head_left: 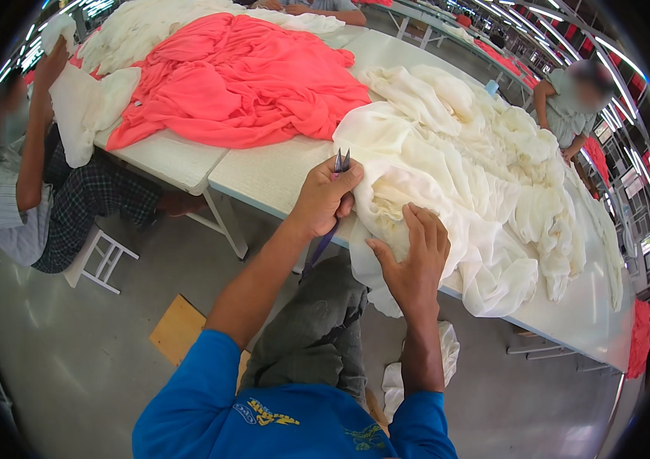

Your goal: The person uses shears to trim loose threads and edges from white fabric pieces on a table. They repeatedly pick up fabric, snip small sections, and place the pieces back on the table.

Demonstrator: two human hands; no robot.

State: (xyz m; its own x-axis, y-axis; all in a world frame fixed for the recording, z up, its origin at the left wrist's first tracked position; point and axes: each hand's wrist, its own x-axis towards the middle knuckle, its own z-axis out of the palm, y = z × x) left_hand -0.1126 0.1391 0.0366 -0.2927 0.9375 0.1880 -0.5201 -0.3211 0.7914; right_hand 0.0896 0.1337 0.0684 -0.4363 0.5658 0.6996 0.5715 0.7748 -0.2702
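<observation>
My left hand (327, 195) is closed around small scissors (342, 161), pointed blades upward, at the near edge of the white table (256, 172). A purple strip (319, 251) hangs below that hand. Just to its right, my right hand (417, 252) rests on bunched, sheer white fabric (478, 199), thumb spread from the curved fingers. Part of this fabric spills over the table's front edge. A large heap of coral fabric (233, 84) lies farther back on the left.
A seated co-worker (19, 199) at left lifts white cloth (80, 130). Another (577, 99) stands at right, and a third (317, 9) is across the table. Below are a stool (99, 260), a brown board (172, 329) and white cloth (440, 352) on the floor.
</observation>
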